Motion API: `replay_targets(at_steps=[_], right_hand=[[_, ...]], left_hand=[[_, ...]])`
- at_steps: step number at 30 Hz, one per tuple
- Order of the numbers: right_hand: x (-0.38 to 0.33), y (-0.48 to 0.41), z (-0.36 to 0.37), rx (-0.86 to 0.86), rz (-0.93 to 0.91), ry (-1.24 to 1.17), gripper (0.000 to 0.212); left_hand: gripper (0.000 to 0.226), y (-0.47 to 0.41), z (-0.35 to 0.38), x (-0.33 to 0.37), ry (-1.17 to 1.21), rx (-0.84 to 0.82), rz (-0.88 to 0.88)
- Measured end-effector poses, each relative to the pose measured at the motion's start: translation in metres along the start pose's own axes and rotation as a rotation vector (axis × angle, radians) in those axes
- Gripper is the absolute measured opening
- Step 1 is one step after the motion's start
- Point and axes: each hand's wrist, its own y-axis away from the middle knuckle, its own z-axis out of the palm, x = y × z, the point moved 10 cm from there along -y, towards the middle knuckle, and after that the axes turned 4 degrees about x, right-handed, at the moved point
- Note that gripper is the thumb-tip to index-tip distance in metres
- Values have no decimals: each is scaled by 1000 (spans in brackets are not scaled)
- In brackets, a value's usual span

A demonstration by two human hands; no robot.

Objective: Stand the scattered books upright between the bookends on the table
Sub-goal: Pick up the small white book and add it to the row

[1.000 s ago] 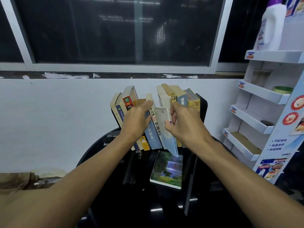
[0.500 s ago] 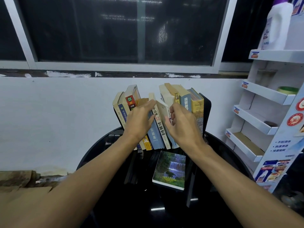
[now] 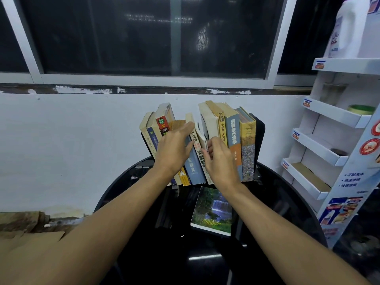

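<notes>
At the far edge of the black table (image 3: pixel 205 262), the books (image 3: pixel 232 136) stand in a row that ends at a black bookend (image 3: pixel 259 140) on the right. The left bookend cannot be made out behind them. The left group leans with its tops to the left, and the right group stands straighter. The left hand (image 3: pixel 174 150) lies with straight fingers on the leaning spines, covering part of their titles. The right hand (image 3: pixel 220 161) curls its fingertips onto a thin book (image 3: pixel 202 140) in the middle and pinches its edge. Its thumb is out of sight. A yellow spine reads "Troy", a red label reads "02", and other spines carry Chinese characters. Nearer, a waterfall book (image 3: pixel 211 210) lies flat, its title too small to read. At right stands a rack (image 3: pixel 337 116) with blurred labels, and the frame cuts off a bottle (image 3: pixel 349 27) on top of it.
</notes>
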Motion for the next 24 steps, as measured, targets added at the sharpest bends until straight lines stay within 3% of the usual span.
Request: replay_targets(at_steps=[5,9,16,20,24], right_hand=[[5,4,8,-83,-49,64,23],[-3,4,12,-174,-170,140,45],[7,11,14,-393,-336,164,59],[-2,13,3,-353,-462,330,61],[-8,6,0,-277,-509,348,61]], left_hand=[[40,0,1,0,-1,-13,-8],[46,0,0,-1,16,-8,-14],[52,0,1,-2,11,-21,-31],[51,0,1,-1,8,-19,-28],[54,-1,3,-4,8,-20,-35]])
